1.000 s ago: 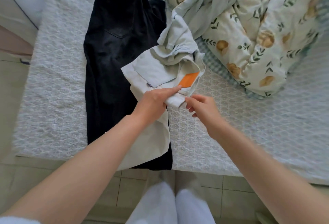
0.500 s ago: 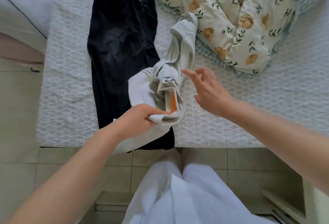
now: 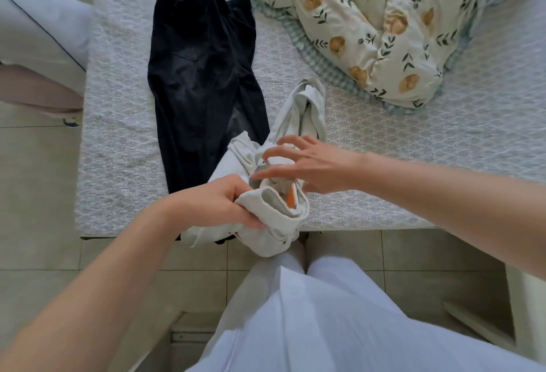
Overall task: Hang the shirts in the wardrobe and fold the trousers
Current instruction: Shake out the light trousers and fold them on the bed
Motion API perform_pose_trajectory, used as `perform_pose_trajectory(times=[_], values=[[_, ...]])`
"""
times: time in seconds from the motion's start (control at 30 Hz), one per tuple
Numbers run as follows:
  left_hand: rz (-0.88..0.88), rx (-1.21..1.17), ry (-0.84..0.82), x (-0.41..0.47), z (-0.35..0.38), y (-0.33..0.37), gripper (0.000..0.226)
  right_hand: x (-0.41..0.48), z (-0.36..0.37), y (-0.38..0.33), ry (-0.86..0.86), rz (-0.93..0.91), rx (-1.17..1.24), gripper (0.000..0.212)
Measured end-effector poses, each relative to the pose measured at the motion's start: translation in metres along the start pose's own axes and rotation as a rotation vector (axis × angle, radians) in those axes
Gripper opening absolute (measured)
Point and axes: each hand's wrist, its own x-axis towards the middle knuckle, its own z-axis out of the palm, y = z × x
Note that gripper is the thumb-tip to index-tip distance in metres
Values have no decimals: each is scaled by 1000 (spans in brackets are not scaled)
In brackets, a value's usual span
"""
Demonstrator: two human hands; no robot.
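Pale trousers [image 3: 273, 218] in left hand [image 3: 217, 203]

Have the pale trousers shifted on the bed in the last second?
Yes. The pale trousers have slid off the floral duvet toward the near edge of the bed, gripped by the left hand.

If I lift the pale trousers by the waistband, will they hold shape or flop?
Probably floppy: the pale trousers bunch and twist where the left hand grips them. Likely to trail, since a leg lies strung out on the bed. Probably not slippery: the cloth looks matte.
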Motion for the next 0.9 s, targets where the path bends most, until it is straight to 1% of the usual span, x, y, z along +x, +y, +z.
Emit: perform_pose_trajectory(times=[0.03, 0.07, 0.17, 0.23, 0.3, 0.37, 0.4, 0.47, 0.53, 0.6, 0.63, 0.67, 0.7, 0.73, 0.77, 0.83, 0.9], values=[[-2, -32, -24, -2, 0, 2, 17, -1, -2, -3, 7, -20, -1, 89], [1, -56, -47, -4, 0, 3, 15, -3, -4, -6, 20, -51, -4, 83], [-24, -77, -59, -8, -1, 1, 21, -8, -3, -11, 17, -115, -51, 52], [-49, -68, -61, -10, -1, -2, 18, -12, 0, -8, -8, -108, -28, 41], [-36, -111, -41, -13, -3, -4, 17, -20, 0, -4, -71, -94, 6, 25], [-20, -219, 20, -15, -8, -7, 26, -32, 3, -2, -110, -94, 61, 16], [-23, -286, 46, -16, -11, -9, 35, -37, 4, -5, -106, -94, 116, 16], [-18, -386, 64, -16, -17, -13, 51, -42, 10, -12, -79, -81, 245, 26], [-24, -407, 68, -15, -21, -15, 55, -43, 12, -17, -94, 1, 395, 34], [-41, -393, 67, -14, -23, -18, 56, -41, 9, -18, -132, 120, 582, 41], [-46, -384, 69, -14, -23, -18, 56, -39, 6, -18, -159, 153, 667, 53], [-49, -379, 71, -14, -23, -18, 56, -37, 3, -19, -184, 147, 700, 69], [-50, -376, 75, -14, -23, -18, 56, -33, 0, -21, -204, 112, 669, 81], [-53, -373, 79, -15, -23, -18, 56, -29, -2, -24, -228, 66, 586, 86], [-56, -368, 80, -16, -24, -19, 56, -23, -1, -27, -252, 24, 478, 86], [-70, -354, 83, -19, -26, -21, 59, -12, 0, -35, -274, -29, 307, 70], [-78, -355, 90, -22, -27, -23, 61, -3, 5, -34, -261, -51, 206, 57]])
